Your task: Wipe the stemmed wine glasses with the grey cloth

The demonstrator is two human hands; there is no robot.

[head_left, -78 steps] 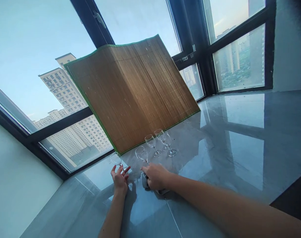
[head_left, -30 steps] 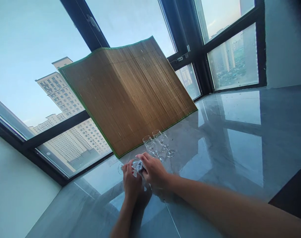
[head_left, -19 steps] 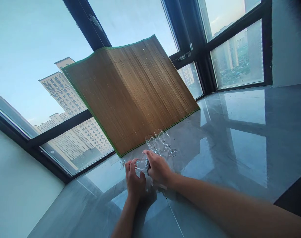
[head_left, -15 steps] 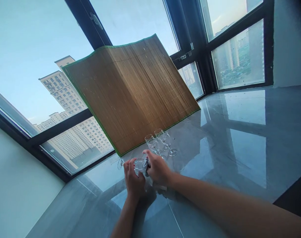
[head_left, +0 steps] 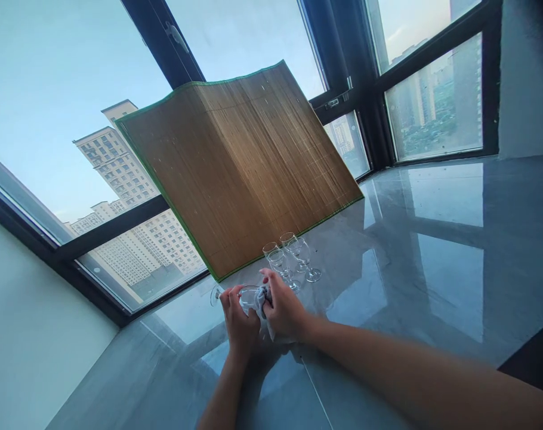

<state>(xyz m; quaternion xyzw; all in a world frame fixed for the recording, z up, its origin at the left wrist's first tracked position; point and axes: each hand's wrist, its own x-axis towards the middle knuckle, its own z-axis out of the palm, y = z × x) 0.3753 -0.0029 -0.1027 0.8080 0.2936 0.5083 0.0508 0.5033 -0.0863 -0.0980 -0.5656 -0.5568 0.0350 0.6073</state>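
My left hand (head_left: 241, 322) is wrapped round a clear stemmed glass (head_left: 248, 295), which lies sideways in the air with its foot pointing left. My right hand (head_left: 284, 307) grips a grey cloth (head_left: 262, 297) and presses it at the mouth of that glass. Part of the cloth hangs below the right hand. Just beyond my hands, several stemmed glasses (head_left: 301, 251) stand upright, close together, on the glossy grey surface (head_left: 343, 286).
A brown slatted mat (head_left: 249, 173) with green edging leans against the window frame (head_left: 110, 221) behind the glasses. A pale wall (head_left: 30, 322) is at the left, and a dark area (head_left: 535, 352) lies at the lower right.
The cloth has shifted slightly at the glass's mouth and shows more below my right hand. The held glass has moved a little to the left. The view has shifted slightly.
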